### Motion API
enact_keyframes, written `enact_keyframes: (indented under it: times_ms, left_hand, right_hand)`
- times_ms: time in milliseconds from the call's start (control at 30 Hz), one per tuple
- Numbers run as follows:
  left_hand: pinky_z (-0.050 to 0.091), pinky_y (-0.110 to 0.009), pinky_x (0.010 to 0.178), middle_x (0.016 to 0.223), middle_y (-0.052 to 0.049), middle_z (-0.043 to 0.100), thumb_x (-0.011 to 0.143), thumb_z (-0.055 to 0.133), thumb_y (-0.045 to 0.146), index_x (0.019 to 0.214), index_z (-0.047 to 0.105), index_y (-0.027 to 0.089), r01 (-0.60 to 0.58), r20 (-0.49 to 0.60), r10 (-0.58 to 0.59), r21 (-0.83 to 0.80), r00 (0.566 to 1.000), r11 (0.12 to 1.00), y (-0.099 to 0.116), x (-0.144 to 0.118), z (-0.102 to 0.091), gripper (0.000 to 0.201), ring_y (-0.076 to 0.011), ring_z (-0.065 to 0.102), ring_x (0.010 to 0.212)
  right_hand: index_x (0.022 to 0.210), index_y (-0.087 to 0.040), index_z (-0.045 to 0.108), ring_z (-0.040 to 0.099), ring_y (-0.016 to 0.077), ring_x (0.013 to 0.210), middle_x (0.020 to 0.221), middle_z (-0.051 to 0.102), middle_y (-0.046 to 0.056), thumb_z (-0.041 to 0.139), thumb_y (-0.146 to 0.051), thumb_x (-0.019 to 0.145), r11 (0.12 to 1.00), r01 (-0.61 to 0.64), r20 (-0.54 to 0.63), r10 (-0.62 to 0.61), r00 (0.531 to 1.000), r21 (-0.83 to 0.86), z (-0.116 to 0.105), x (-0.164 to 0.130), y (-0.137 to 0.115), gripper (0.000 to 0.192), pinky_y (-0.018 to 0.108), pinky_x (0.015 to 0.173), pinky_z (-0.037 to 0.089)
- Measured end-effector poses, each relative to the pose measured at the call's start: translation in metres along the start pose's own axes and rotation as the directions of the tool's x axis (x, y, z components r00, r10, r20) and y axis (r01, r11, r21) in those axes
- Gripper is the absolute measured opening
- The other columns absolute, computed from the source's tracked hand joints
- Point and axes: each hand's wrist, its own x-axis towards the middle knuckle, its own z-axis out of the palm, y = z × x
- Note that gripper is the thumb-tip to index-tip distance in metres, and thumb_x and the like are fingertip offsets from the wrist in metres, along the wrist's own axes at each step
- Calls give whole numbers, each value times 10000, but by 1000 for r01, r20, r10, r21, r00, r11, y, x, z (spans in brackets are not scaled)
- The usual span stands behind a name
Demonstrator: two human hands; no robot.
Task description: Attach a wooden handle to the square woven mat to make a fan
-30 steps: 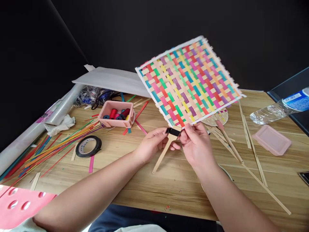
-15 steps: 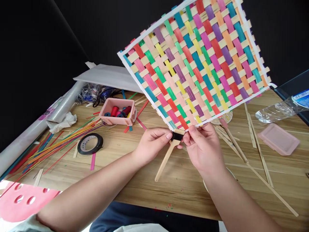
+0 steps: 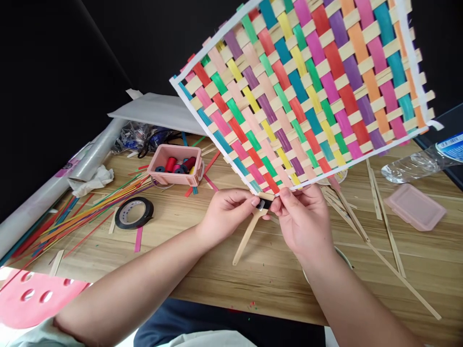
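Observation:
A woven fan [image 3: 289,106] of coloured and pale strips, with white-edged borders, is held up cornerwise above the table. At its lowest corner, a wooden handle [image 3: 246,238] joins on, with black tape [image 3: 266,203] around the joint. My left hand [image 3: 231,212] pinches the taped joint from the left, thumb on top. From the right, my right hand [image 3: 306,219] grips the fan's lower edge beside the joint, its thumb pressed on the white border. The fingers behind the fan are mostly hidden.
At left lie a black tape roll [image 3: 133,213], coloured strips [image 3: 97,212] and a pink box [image 3: 175,164] of thread spools. To the right are pale wooden strips [image 3: 387,226], a pink lid [image 3: 415,206] and a plastic bottle [image 3: 415,164]. White rolled sheeting [image 3: 47,193] runs along the left.
The fan's upper part has tipped closer, and its right corner has shifted right. Both hands keep their hold around the taped joint, almost unmoved.

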Motion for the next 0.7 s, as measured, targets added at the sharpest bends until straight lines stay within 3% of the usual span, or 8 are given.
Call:
enact_keyframes:
  times_ms: [133,433,600,700]
  left_hand:
    - [569,-247,585,686,-32,744,838,668,370,758,730,165,-14,-18,15,44,1000,999,0,-1,1,229,-171,707,611]
    - [570,-231,560,674,-11,669,749,757,322,737,661,140,52,-89,-61,-102,994,993,2,-9,12,206,-119,627,599]
    - [582,-261,666,790,-28,702,666,832,288,897,697,145,73,49,-63,-269,997,960,1,-4,13,304,-140,658,715]
    - [559,-236,667,784,-40,709,699,811,323,848,701,133,103,67,-90,-214,994,972,0,-3,12,266,-128,658,688]
  right_hand:
    - [826,-251,624,577,93,489,618,647,-59,746,-278,794,996,62,1,-62,998,-64,0,-5,5,129,225,472,516]
    - [876,-261,636,590,105,532,646,645,-48,720,-276,822,988,130,48,-126,991,-89,0,-11,9,101,246,520,524]
    - [808,-253,632,555,80,504,603,608,-64,758,-265,781,997,73,14,-73,997,-12,2,-6,1,130,197,466,472]
    - [763,-240,612,525,73,470,575,572,-75,788,-286,740,999,27,-16,-26,1000,42,5,-3,-2,183,194,432,451]
